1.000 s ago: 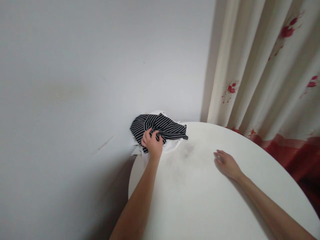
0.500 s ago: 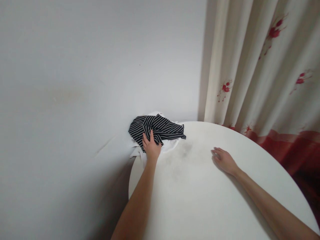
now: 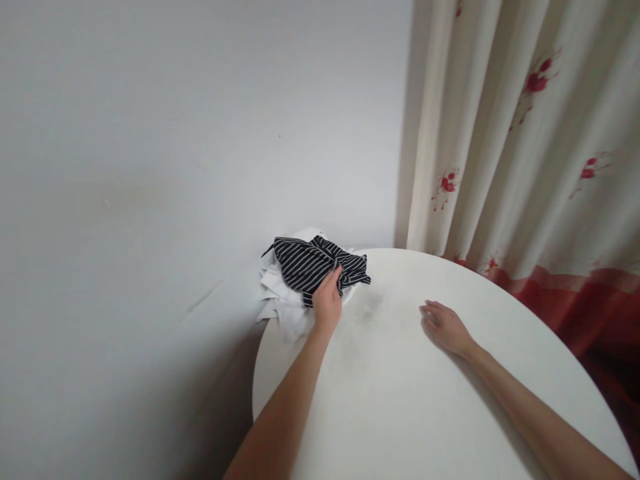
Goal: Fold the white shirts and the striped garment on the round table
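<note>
A black garment or cloth with white stripes lies crumpled on the far left of the round white table. My left hand is closed on its near right part, fingers together and partly hidden in the folds. Under the striped cloth, a white cloth spreads out on its left and front sides, reaching the table's edge. My right hand rests on the tabletop to the right, fingers loosely bent and apart, holding nothing.
A pale wall rises behind and left of the table. On the right hangs a cream curtain with red flowers and a red lower band. Grey smudges mark the tabletop between my hands.
My left hand has moved right across the striped cloth and its fingers have closed. The cloth's left side has shifted right, baring more white cloth. My right hand stays nearly in place.
</note>
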Demonstrator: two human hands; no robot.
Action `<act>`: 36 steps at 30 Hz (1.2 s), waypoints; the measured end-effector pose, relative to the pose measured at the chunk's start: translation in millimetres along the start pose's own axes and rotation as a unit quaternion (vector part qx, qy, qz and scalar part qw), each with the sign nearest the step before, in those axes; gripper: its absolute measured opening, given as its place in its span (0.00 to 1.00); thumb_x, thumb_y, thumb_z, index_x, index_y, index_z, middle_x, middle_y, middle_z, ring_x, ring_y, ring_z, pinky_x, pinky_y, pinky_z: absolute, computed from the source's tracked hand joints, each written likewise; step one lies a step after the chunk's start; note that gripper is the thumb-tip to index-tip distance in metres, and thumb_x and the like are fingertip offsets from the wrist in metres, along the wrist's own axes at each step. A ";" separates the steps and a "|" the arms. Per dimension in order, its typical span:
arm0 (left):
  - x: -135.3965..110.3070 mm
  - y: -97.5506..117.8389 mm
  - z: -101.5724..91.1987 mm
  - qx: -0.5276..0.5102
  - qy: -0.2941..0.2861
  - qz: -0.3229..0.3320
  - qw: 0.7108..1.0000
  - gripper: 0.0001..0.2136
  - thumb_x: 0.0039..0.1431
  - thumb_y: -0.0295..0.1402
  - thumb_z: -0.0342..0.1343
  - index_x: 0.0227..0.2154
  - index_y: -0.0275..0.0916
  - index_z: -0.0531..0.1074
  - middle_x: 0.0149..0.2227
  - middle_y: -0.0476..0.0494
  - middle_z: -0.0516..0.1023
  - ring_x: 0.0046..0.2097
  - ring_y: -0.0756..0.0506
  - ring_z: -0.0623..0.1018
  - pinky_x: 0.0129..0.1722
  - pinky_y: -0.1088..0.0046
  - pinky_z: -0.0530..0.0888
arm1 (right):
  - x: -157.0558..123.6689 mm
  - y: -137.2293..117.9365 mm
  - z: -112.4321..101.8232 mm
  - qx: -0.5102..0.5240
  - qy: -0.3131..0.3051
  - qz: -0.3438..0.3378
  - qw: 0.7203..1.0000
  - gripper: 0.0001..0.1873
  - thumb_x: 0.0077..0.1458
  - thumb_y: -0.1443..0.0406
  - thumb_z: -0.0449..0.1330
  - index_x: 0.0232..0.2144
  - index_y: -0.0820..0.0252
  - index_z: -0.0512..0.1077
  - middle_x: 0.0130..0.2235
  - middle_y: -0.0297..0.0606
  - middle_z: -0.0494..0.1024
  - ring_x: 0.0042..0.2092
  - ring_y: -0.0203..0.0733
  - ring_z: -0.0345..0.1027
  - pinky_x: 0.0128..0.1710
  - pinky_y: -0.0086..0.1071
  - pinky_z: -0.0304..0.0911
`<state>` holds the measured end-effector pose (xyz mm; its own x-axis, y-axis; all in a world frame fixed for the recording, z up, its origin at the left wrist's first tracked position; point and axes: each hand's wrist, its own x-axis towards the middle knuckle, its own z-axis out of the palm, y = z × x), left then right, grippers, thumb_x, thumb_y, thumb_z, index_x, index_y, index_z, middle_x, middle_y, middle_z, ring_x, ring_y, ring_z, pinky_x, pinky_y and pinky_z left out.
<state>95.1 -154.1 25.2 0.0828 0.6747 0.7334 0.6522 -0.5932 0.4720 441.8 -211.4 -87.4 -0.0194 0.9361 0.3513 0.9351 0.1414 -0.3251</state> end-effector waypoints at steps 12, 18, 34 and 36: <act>-26.3 61.4 21.9 -0.008 -0.184 0.059 0.981 0.12 0.67 0.30 0.49 0.43 0.44 0.78 0.49 0.45 0.81 0.53 0.43 0.78 0.59 0.63 0.70 | -0.6 -0.4 -0.5 0.055 0.020 0.007 0.998 0.21 0.58 0.65 0.52 0.50 0.60 0.77 0.58 0.46 0.75 0.61 0.49 0.67 0.64 0.45 0.58; 8.1 -1.6 -24.4 0.206 0.057 -0.173 0.961 0.25 0.61 0.37 0.60 0.60 0.41 0.67 0.67 0.31 0.60 0.68 0.27 0.58 0.63 0.39 0.57 | -0.1 -4.0 -1.8 0.029 0.005 -0.001 1.000 0.22 0.60 0.64 0.51 0.51 0.62 0.77 0.59 0.48 0.74 0.61 0.49 0.67 0.63 0.44 0.58; -24.7 54.9 21.1 0.077 -0.171 0.070 0.980 0.13 0.65 0.25 0.52 0.47 0.43 0.77 0.46 0.46 0.81 0.49 0.42 0.76 0.51 0.63 0.70 | 2.0 -11.0 -2.6 0.182 0.062 0.076 0.978 0.23 0.60 0.57 0.52 0.50 0.62 0.77 0.53 0.48 0.79 0.56 0.53 0.71 0.61 0.49 0.60; -37.5 72.0 29.6 0.065 -0.260 0.116 0.956 0.11 0.65 0.26 0.54 0.46 0.43 0.77 0.45 0.46 0.81 0.48 0.43 0.77 0.49 0.65 0.70 | 3.4 -15.6 -6.9 0.247 0.089 0.093 0.960 0.25 0.61 0.53 0.52 0.50 0.62 0.77 0.53 0.49 0.79 0.56 0.55 0.70 0.61 0.52 0.59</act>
<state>161.3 -209.1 17.2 0.5779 0.6795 0.4520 0.6564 -0.7161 0.2373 429.7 -212.6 -75.1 0.2331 0.8965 0.3767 0.6336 0.1538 -0.7582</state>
